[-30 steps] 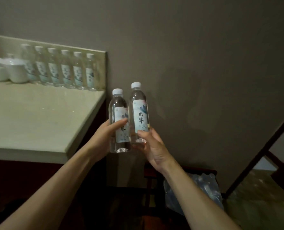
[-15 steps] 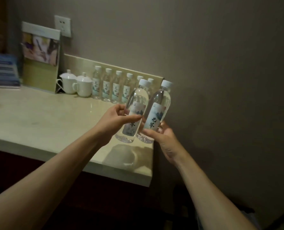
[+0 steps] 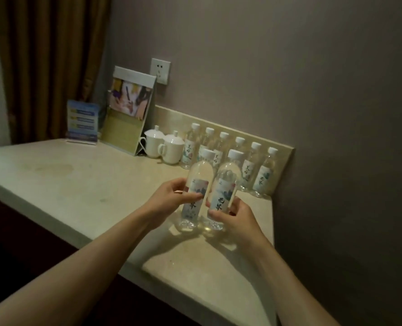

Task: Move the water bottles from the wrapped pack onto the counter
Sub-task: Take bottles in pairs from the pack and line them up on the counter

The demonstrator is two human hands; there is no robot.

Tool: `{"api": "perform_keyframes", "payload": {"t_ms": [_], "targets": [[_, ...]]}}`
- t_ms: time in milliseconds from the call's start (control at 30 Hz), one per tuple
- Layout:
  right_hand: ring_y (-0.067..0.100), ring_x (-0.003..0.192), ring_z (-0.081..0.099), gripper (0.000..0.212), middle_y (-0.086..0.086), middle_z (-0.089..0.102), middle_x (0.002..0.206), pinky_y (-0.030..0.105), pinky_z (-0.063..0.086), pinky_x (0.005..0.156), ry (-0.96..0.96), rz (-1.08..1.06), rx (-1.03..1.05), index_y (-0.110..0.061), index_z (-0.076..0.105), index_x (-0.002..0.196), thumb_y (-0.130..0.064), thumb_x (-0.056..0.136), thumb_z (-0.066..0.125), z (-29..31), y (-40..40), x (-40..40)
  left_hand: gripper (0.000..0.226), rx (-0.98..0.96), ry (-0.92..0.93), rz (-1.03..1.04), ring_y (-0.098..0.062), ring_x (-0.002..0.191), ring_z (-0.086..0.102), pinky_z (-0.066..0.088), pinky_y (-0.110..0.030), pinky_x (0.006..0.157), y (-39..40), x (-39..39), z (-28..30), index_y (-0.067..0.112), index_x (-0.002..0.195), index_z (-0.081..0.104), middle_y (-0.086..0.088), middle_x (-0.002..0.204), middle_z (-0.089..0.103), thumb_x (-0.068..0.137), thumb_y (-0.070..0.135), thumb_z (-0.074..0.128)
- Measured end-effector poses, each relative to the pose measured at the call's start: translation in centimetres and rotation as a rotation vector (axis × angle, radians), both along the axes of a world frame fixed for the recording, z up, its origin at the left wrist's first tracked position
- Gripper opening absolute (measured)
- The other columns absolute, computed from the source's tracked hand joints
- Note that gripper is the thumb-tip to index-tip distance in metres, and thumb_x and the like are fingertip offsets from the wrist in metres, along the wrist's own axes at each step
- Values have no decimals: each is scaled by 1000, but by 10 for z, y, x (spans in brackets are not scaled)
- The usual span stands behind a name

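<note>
Over the pale stone counter (image 3: pixel 82 184), each hand grips 1 clear plastic white-capped water bottle: the left hand (image 3: pixel 169 201) is wrapped around the left bottle (image 3: pixel 196 184), the right hand (image 3: pixel 236 217) around the right bottle (image 3: pixel 223 191). Both bottles stand side by side, bases at the countertop, before a row of 6 matching bottles (image 3: pixel 263 172) along the backsplash.

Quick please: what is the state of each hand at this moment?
Left hand: closed around the left bottle.
Right hand: closed around the right bottle.
</note>
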State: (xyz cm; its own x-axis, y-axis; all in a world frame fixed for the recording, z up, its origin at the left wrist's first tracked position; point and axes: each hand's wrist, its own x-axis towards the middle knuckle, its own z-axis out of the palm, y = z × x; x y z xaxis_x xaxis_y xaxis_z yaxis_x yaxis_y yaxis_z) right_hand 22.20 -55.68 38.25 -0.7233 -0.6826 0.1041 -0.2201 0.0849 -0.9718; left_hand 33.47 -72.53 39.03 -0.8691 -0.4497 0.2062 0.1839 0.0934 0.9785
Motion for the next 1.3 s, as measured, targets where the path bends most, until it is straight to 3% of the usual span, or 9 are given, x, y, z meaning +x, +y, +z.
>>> {"api": "perform_keyframes", "payload": {"t_ms": [167,267,333,500,733,933,1033,1200,1300], "targets": [[17,93,70,52,0,70,104,42,59,83,88,-10,46,-29,55,110,-22,67,84,-4,-34,-39,35,-39,1,26,-16,98,70,56,-31,79,-27,-26,-3,14,116,66,-2,104,74,81,14,73],[10,92,67,56,-7,67,105,27,58,70,100,6,48,-35,48,110,-26,68,84,-7,-44,-55,35,-50,-15,24,-14,99,70,56,-32,80,-37,-41,-5,18,117,65,-1,107,73,83,14,71],[8,92,67,61,-8,66,105,24,57,66,87,10,36,-36,44,114,-25,69,84,-9,-50,-63,36,-68,-10,24,-14,99,70,57,-29,77,-43,-50,-6,19,119,65,-1,108,73,84,12,70],[13,103,63,65,-7,64,111,39,55,89,128,-10,44,-35,42,117,-23,69,84,-14,-69,-80,37,-96,8,-11,-14,102,69,57,-26,76,-61,-65,-6,18,120,65,-1,111,72,85,6,67],[4,99,62,67,-17,62,107,24,52,79,132,-37,30,-40,40,119,-23,71,83,-21,-105,-94,34,-126,12,-53,-9,102,68,57,-25,76,-98,-83,-8,27,117,65,7,109,72,86,13,68],[14,105,63,70,-8,63,117,41,53,94,152,-135,46,-32,41,128,-20,72,82,-18,-141,-100,32,-129,42,-123,-10,103,69,58,-25,80,-139,-98,-9,25,118,64,6,112,72,88,15,66],[15,109,62,67,-7,61,121,44,51,97,152,-190,47,-36,42,125,-17,73,80,-16,-155,-104,32,-151,34,-142,-9,103,68,57,-25,80,-157,-111,-9,26,117,63,8,112,72,86,19,68],[23,120,56,78,3,52,133,49,46,102,175,-299,80,-29,38,139,-20,74,79,-16,-173,-109,37,-192,42,-135,-2,99,66,54,-15,72,-175,-132,-12,33,120,60,11,112,68,85,27,70],[23,123,53,80,3,50,135,49,45,104,186,-353,94,-29,36,141,-19,75,79,-15,-180,-114,30,-214,22,-120,-2,95,66,53,-14,69,-181,-145,-13,37,109,62,15,102,70,82,27,73]]}}
